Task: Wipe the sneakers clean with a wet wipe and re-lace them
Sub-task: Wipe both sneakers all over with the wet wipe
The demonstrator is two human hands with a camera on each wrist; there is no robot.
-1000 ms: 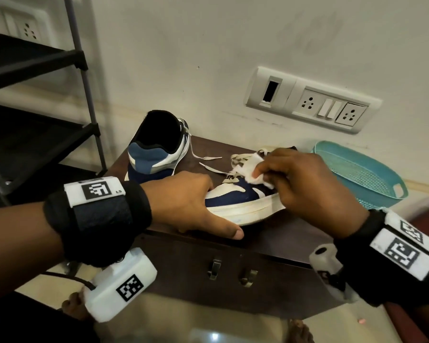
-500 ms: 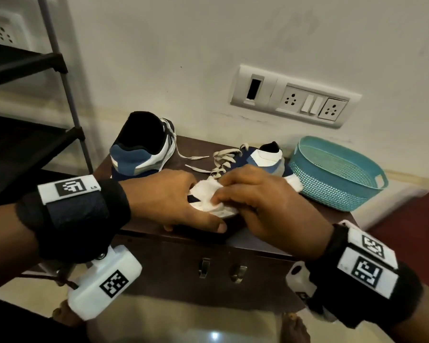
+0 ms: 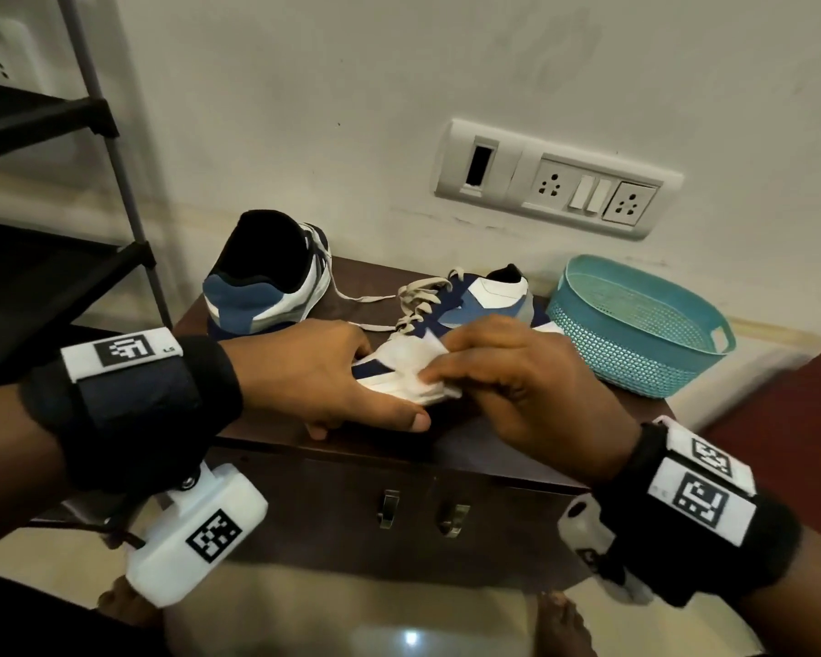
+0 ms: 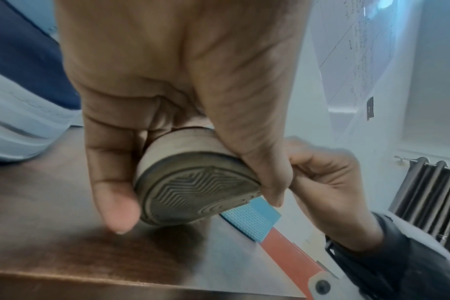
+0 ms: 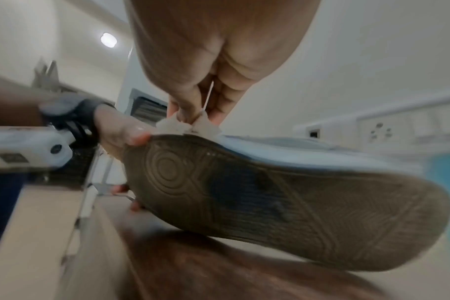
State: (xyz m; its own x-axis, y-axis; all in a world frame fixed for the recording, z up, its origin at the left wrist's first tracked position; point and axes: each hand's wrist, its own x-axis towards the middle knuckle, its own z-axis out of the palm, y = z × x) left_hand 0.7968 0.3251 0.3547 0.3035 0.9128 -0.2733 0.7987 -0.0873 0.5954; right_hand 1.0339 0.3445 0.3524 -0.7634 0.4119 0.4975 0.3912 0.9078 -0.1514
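Fingers of the right hand point(image 3: 517, 377) pinch a white wet wipe point(image 3: 413, 367) against the toe of a tilted sneaker point(image 3: 475, 305), near the cabinet's point(image 3: 446, 471) front edge. Left hand point(image 3: 323, 372) grips that toe, thumb and fingers curled round the sole. Second sneaker point(image 3: 266, 277) stands at the back left corner; a teal basket point(image 3: 636, 339) sits at the right edge.

**Lighting and Image Quality**

The room is lit softly and evenly. A round white ceiling lamp point(image 5: 108, 40) is seen glowing in the right wrist view, and a small glare spot is reflected on the glossy beige floor point(image 3: 411, 638). Straight lines are bent near the edges of all views. The right wrist view is smeared by motion blur; the head view is softened slightly.
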